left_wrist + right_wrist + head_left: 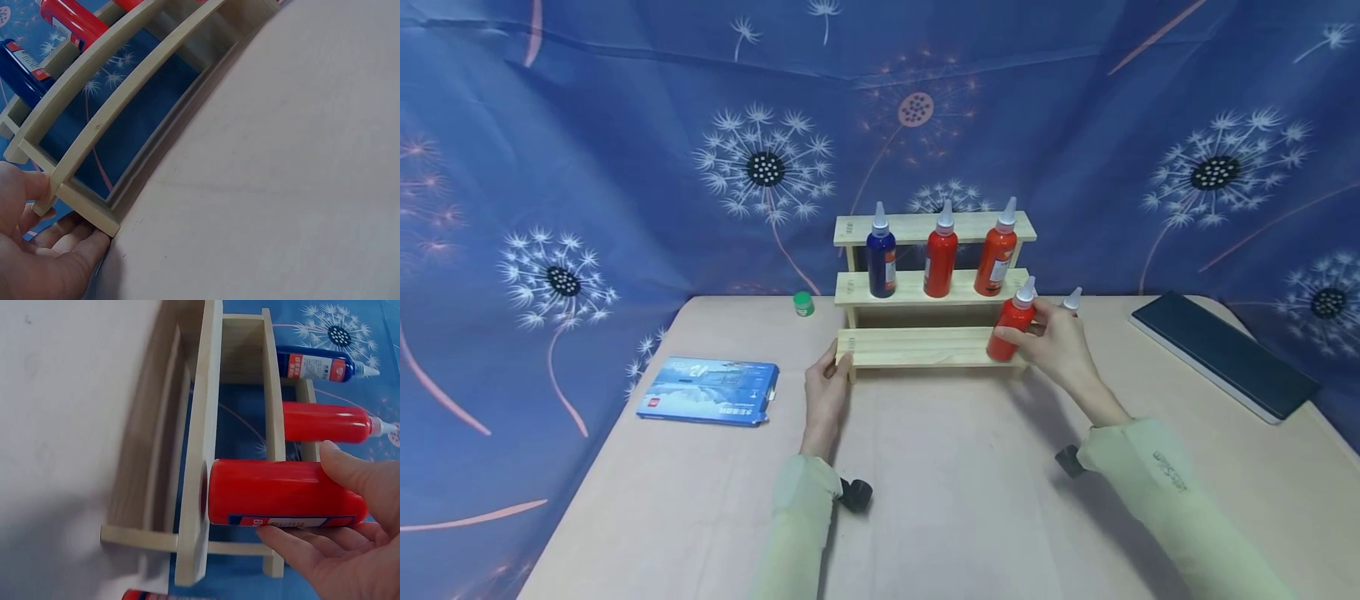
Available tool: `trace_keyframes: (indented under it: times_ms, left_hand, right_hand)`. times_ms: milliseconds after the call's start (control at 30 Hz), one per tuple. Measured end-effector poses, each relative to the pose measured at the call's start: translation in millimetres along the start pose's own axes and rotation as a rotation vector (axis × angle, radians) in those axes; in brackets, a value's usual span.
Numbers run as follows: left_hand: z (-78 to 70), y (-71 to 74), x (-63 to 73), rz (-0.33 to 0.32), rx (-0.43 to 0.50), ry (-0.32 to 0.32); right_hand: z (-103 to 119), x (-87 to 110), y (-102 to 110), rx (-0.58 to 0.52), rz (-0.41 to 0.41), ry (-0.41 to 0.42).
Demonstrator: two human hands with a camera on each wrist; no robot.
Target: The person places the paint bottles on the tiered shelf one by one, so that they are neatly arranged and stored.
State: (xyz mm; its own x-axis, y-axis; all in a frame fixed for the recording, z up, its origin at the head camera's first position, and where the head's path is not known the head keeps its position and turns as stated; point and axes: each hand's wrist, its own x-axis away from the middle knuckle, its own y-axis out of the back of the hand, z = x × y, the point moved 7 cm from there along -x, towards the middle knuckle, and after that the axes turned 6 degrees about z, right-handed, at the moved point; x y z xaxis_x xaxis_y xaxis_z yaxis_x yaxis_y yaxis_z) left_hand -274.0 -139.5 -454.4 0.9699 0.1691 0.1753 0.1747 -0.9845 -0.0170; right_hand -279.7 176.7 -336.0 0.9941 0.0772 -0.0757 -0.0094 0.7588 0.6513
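A three-tier wooden rack [917,348] stands at the back of the table. My left hand [826,396] grips the left end of its lowest tier, thumb in front and fingers behind and below in the left wrist view. In my right hand [1063,346] is a red squeeze bottle [1011,321] with a clear pointed nozzle, pinched between thumb and fingers. Its base [215,490] is right at the lowest tier, near the right end. On the middle tier stand a dark blue bottle [882,262], a red bottle [940,265] and an orange-red bottle [996,262], all upright.
Behind my right hand, another bottle's nozzle [1073,298] shows; its body is mostly hidden. A green-lidded jar [803,303] sits left of the rack, and a blue flat box [709,390] lies at the left. At the right lies a dark notebook [1225,354]. A blue patterned cloth [647,125] hangs behind.
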Motion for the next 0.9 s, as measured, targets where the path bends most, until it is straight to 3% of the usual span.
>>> trace_keyframes:
  times_ms: [400,700,900]
  left_hand:
    - [0.5,0.7,-1.9,-0.006,-0.019,0.005]
    - [-2.1,-0.6,0.6,0.0,-0.035,0.014]
    - [-0.4,0.1,2.2,0.002,-0.04,0.004]
  right_hand:
    - [1,-11.7,-11,0.013,-0.002,0.001]
    - [-3,-9.3,-12,-0.018,0.057,-0.058]
    - [-10,0.9,-6,-0.04,0.094,-0.024]
